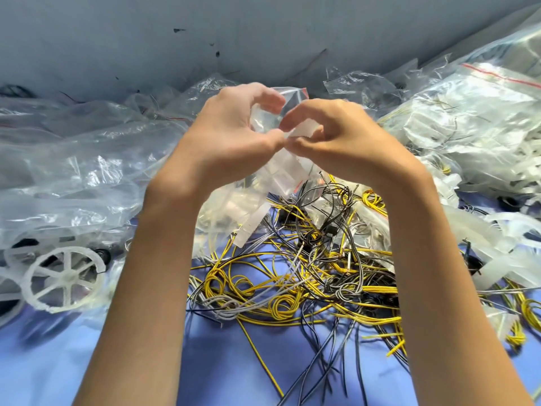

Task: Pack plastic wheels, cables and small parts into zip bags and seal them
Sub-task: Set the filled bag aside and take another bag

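Seen from a head-worn camera looking down, two bare forearms reached away from the viewer and met in the middle of the scene. The left hand (234,133) and the right hand (339,136) together held up a small clear zip bag (270,117), which sat between them above the clutter. Both hands had their fingers curled, thumbs nearly touching, each pinching the bag's thin plastic between thumb and fingertips. A pale, translucent piece showed at the right fingertips, but whether it was inside the bag could not be told. Below the hands, a tangled pile of yellow, grey and black cables (292,276) lay on the blue table (87,367). To the near left rested a white spoked plastic wheel (66,278), beside a heap of clear bags (73,171). To the far right sat a large bag (483,118) with a red strip, stuffed with pale parts, in front of a grey wall (146,39). The step in hand looked like work at the bag's mouth, either parting it for filling or pressing it closed; the picture did not settle which. The next move would call for a steady, even pinch run along the strip.
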